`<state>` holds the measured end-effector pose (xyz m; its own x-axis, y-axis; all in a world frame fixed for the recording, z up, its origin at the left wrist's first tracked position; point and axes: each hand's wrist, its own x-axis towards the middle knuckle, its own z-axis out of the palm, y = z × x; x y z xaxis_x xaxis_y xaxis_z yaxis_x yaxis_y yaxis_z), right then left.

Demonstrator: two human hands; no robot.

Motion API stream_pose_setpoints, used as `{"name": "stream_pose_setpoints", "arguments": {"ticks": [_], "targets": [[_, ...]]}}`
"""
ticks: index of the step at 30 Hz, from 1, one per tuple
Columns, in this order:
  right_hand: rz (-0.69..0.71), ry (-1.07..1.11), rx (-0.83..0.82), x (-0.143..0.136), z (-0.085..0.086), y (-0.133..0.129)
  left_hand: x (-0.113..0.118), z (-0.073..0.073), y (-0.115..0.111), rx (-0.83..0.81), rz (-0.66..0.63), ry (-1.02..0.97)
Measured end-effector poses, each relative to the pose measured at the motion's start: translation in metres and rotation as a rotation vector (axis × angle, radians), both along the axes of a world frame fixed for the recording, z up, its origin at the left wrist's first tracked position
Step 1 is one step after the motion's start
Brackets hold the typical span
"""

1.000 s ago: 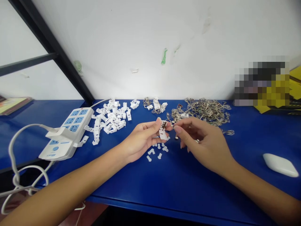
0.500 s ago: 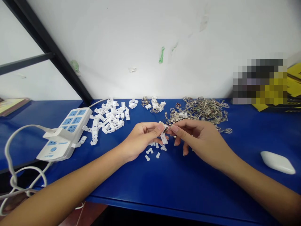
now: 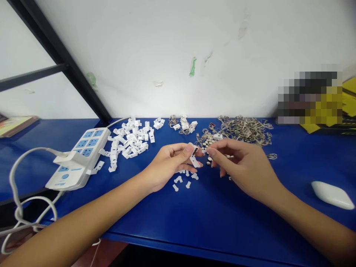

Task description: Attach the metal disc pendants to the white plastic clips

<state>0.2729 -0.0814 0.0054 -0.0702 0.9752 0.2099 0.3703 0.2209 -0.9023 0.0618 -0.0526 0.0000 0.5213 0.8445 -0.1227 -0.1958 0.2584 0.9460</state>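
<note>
My left hand point(image 3: 168, 165) pinches a small white plastic case point(image 3: 194, 160) between thumb and fingers. The case hangs unfolded, and dark parts show inside its upper half. Just to its right, my right hand point(image 3: 236, 159) has thumb and forefinger closed on a small white tab point(image 3: 204, 151), whose tip points at the case. Below my left hand several loose white tabs point(image 3: 179, 179) lie on the blue table. Behind my right hand is a heap of silvery button cells point(image 3: 208, 139), partly hidden by the fingers.
A pile of white plastic cases point(image 3: 130, 139) lies left of centre. Coiled thin wires point(image 3: 244, 129) are heaped along the wall, with a smaller wired bunch point(image 3: 184, 125) beside them. A power strip point(image 3: 80, 159) stands left; a white rounded object point(image 3: 332, 194) lies right.
My right hand has drawn slightly right, opening a small gap between its fingertips and the case. The left hand has tilted the case a little. The whole view has shifted slightly.
</note>
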Motion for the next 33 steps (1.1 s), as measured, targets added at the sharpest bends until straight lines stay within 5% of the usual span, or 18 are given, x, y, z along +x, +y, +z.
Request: {"name": "stream_pose_setpoints", "arguments": {"ticks": [3, 9, 33], "targets": [[-0.094, -0.072, 0.217, -0.0027, -0.0016, -0.0047, 0.0007, -0.0008, 0.0012, -0.062, 0.029, -0.011], [-0.012, -0.167, 0.405, -0.0054, -0.0016, -0.0086, 0.0015, -0.0034, 0.0006, -0.112, -0.079, -0.059], [0.053, -0.304, 0.582, -0.004, -0.0026, -0.0065, -0.0008, -0.0013, 0.0003, -0.128, -0.134, -0.038]]}}
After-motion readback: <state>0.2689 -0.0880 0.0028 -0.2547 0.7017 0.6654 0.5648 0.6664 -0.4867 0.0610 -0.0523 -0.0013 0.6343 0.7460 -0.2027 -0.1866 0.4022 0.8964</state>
